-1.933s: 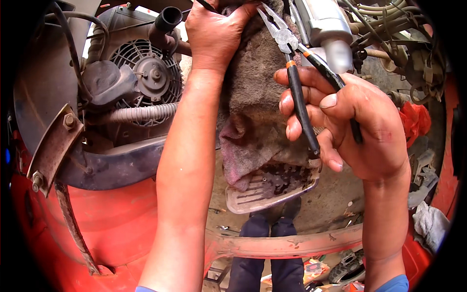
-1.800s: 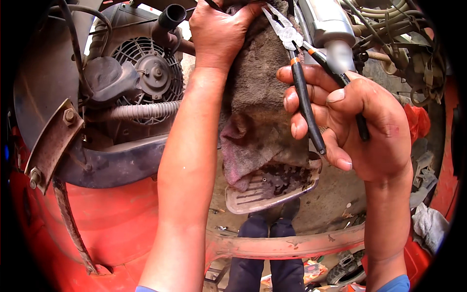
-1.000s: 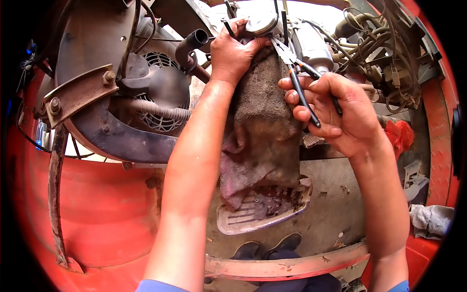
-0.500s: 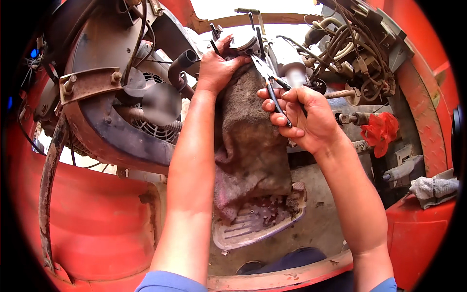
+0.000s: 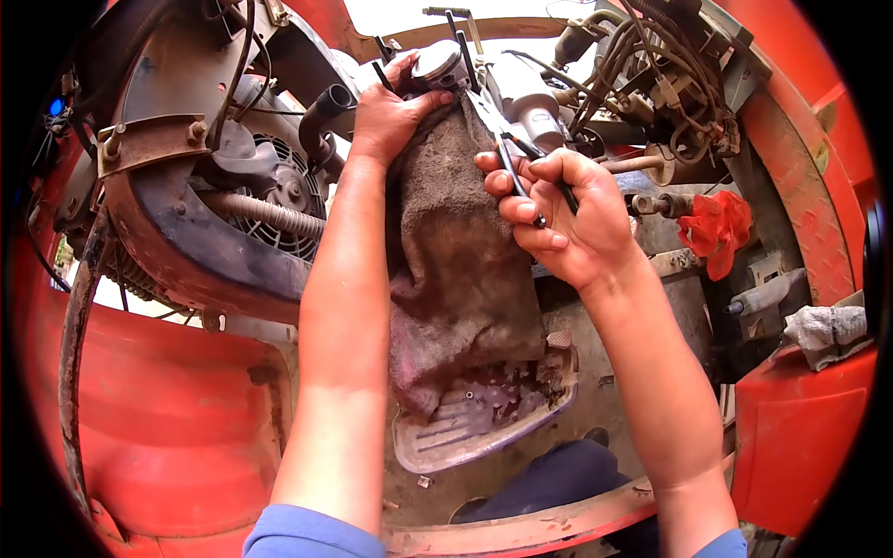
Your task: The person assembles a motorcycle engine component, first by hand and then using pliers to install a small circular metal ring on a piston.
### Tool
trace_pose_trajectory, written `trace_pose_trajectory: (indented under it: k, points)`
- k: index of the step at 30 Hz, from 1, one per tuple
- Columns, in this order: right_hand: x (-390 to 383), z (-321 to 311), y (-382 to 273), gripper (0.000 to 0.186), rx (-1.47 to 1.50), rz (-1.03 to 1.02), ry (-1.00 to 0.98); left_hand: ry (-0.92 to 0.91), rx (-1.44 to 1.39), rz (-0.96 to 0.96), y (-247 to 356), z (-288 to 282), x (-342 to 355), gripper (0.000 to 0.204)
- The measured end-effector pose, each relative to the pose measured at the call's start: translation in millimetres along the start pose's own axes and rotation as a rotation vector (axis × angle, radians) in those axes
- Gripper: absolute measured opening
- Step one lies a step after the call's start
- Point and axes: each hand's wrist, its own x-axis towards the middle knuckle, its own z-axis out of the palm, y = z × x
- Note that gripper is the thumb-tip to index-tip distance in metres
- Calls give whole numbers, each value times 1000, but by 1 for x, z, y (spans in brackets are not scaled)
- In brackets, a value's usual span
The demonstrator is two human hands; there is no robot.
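Note:
My left hand (image 5: 395,121) is closed round the side of a round metal piston (image 5: 437,63), which stands among several dark upright studs (image 5: 467,61). In my right hand (image 5: 581,209) is a pair of long-nose pliers (image 5: 511,169) with dark handles, my fingers wrapped about them. The pliers' tips meet the right side of the piston, just beyond my left thumb. What the tips grip, if anything, is too small to make out. A dirty brown cloth (image 5: 460,237) hangs below the piston, between my forearms.
Beneath the cloth lies a shallow grimy tray (image 5: 446,458). Left are a curved frame arm (image 5: 209,246), a fan (image 5: 288,186) and a black hose (image 5: 326,107). Bundled cables (image 5: 619,79), a red plastic bag (image 5: 716,232) and a greyish rag (image 5: 823,335) are at the right.
The whole view has shifted, so the scene sits slightly farther left and higher. My left hand stays on the piston, and the pliers in my right hand remain at its side.

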Motion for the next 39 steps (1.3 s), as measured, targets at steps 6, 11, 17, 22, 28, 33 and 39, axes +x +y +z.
trace_pose_trajectory:
  k: [6,11,17,22,28,33,39]
  points:
    - [16,6,9,32,165,10,-87,16,75,1,-5,-1,2,84]
    - [20,7,15,34,302,3,-168,35,143,47,0,2,2,80]
    - [25,9,21,43,454,-24,-210,48,110,58,-1,1,1,75]
    - [26,12,21,33,451,-16,-247,45,98,77,-2,1,2,71]
    - [26,12,11,32,368,8,-213,54,116,97,4,6,-3,70]
    - [25,21,-7,30,195,66,-142,95,89,127,-15,-1,5,72]
    - [18,28,-27,24,-75,93,3,135,195,121,-9,4,1,75]
